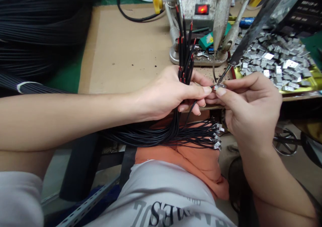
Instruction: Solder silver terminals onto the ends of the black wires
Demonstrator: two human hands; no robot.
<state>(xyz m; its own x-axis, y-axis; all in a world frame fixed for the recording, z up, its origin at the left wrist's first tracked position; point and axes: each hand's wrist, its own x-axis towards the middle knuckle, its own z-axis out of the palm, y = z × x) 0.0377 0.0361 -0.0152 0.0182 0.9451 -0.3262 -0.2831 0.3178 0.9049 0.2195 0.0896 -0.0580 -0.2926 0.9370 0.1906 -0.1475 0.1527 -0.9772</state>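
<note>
My left hand (183, 89) is closed round a bunch of black cables (185, 52) with red wire ends sticking up. Between its thumb and fingers it also pinches one cable, pointing its end to the right. My right hand (249, 102) pinches a small silvery metal connector (219, 86) between thumb and forefinger, at that cable's end. Just above the connector are the soldering iron (224, 73) and a thin curved solder wire (215, 67); whether they touch it I cannot tell. Finished-looking cables with metal ends (216, 141) lie across the lap.
A metal soldering stand (200, 60) with a lit red switch (202, 9) is on the cardboard-covered bench (120, 45). To its right, a yellow tray (314, 76) holds a heap of metal connectors (274, 57). A thick bundle of black cables (40, 35) fills the upper left.
</note>
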